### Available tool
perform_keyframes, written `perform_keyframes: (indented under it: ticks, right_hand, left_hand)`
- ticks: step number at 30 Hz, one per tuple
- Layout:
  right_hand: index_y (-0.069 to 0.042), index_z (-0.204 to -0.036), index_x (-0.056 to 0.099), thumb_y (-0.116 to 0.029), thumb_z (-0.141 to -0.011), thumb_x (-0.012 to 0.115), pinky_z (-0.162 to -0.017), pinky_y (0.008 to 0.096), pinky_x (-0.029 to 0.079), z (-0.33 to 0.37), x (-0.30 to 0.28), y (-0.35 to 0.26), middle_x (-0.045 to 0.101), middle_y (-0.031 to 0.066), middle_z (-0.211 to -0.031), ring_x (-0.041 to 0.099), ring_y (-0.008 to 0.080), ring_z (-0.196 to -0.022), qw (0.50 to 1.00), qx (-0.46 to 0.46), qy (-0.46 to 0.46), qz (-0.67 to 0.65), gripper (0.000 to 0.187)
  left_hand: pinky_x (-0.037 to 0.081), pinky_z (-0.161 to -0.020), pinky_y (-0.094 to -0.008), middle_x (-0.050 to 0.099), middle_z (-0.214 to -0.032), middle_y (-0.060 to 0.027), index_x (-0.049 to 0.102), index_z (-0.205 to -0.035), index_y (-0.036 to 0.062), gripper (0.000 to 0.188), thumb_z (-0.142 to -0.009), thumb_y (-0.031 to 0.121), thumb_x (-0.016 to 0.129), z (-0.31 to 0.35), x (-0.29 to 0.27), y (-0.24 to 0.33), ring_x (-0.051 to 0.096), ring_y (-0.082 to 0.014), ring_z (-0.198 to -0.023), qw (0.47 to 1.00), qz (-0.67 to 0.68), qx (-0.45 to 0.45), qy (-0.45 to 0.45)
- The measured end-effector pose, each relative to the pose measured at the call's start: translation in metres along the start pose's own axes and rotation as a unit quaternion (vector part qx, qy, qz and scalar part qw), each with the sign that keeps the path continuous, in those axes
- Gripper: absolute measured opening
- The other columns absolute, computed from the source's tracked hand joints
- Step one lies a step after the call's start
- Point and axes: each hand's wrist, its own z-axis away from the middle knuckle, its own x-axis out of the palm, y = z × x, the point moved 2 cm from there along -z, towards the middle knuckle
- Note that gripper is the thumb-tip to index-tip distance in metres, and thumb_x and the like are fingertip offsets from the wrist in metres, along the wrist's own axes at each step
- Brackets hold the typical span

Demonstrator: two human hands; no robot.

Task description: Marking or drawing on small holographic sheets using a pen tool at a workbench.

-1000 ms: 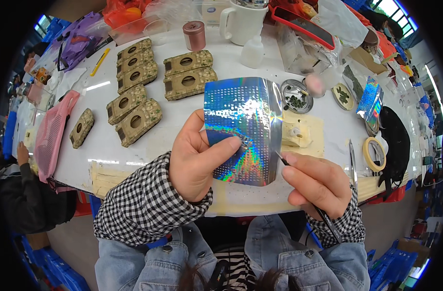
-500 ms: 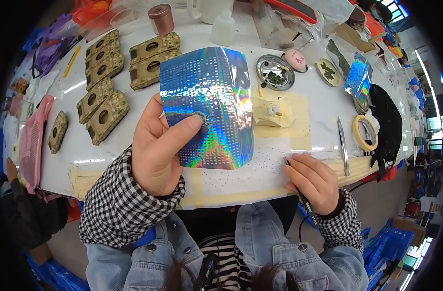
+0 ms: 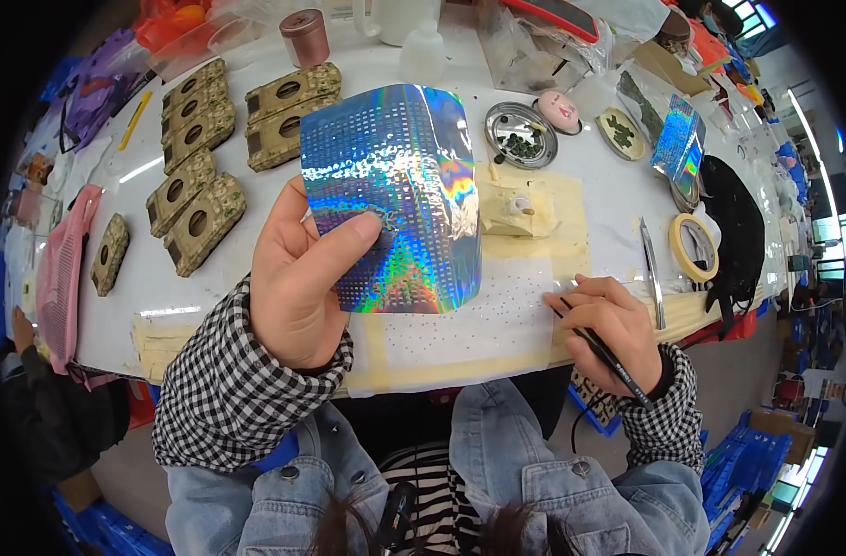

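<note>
My left hand (image 3: 307, 264) grips a shiny rainbow holographic sheet (image 3: 404, 157) covered with small printed marks, thumb on its face, the fingers hidden behind. The sheet is held up above the table, slightly bent along its right side. In my right hand (image 3: 618, 324) are slim black tweezers (image 3: 608, 355), slanting down to the right with the back end by the wrist. The hand rests at the table's front edge, beside a white sheet (image 3: 441, 357) scattered with many tiny dark specks. Behind that sits a tan block (image 3: 516, 208) with a pale peg on it.
Several camouflage-patterned hull-like parts (image 3: 201, 232) with round holes stand at the left. A metal dish (image 3: 520, 136) holds small dark green pieces. Silver tweezers (image 3: 652, 278), a tape roll (image 3: 694, 247) and a black bag (image 3: 733, 232) lie at the right. A white bottle (image 3: 424, 56) stands behind.
My right hand has turned and shifted slightly right, so the black tweezers now slant more and show more of their length. The holographic sheet has moved slightly up and left.
</note>
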Motion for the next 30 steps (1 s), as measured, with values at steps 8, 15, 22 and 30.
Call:
perform_keyframes:
  ticks: [8,15,22,30]
  right_hand:
    - [0.001,-0.093,0.06,-0.018,-0.085,0.066,-0.078,0.0401,0.052,-0.016,-0.017,-0.008,0.068,0.0153,-0.091,0.062,0.0342,-0.09,0.991,-0.044,0.102,-0.068,0.022]
    - [-0.001,-0.101,0.063,-0.025,-0.076,0.075,-0.075,0.0373,0.056,-0.072,-0.011,-0.042,0.069,0.012,-0.098,0.065,0.0304,-0.086,0.973,-0.188,0.127,-0.045,0.038]
    - [0.002,-0.102,0.064,-0.024,-0.077,0.075,-0.075,0.0382,0.056,-0.092,0.017,-0.042,0.069,0.0128,-0.094,0.066,0.0305,-0.092,0.961,-0.221,0.163,-0.011,0.038]
    - [0.002,-0.102,0.064,-0.02,-0.078,0.075,-0.081,0.0418,0.057,-0.088,0.008,-0.047,0.069,0.0133,-0.095,0.066,0.0308,-0.095,0.963,-0.223,0.15,-0.035,0.035]
  left_hand:
    - [0.051,-0.09,-0.0347,0.063,-0.112,-0.0157,0.038,-0.125,-0.0002,0.043,-0.088,-0.003,0.058,0.0,-0.003,0.0,0.064,-0.0204,-0.1,1.0,0.011,-0.004,-0.013]
    - [0.052,-0.09,-0.035,0.061,-0.115,-0.0177,0.037,-0.123,-0.0013,0.041,-0.088,-0.005,0.058,0.0,-0.001,0.001,0.063,-0.0211,-0.102,0.999,0.018,-0.017,-0.03]
    - [0.051,-0.09,-0.0328,0.061,-0.114,-0.0167,0.038,-0.123,-0.0013,0.041,-0.088,-0.005,0.058,0.006,-0.001,0.001,0.062,-0.0193,-0.103,0.999,0.017,-0.004,-0.035]
    - [0.051,-0.089,-0.031,0.062,-0.113,-0.0158,0.037,-0.122,-0.0014,0.041,-0.088,-0.004,0.059,0.005,-0.001,0.0,0.062,-0.0179,-0.102,0.999,-0.021,-0.002,-0.042]
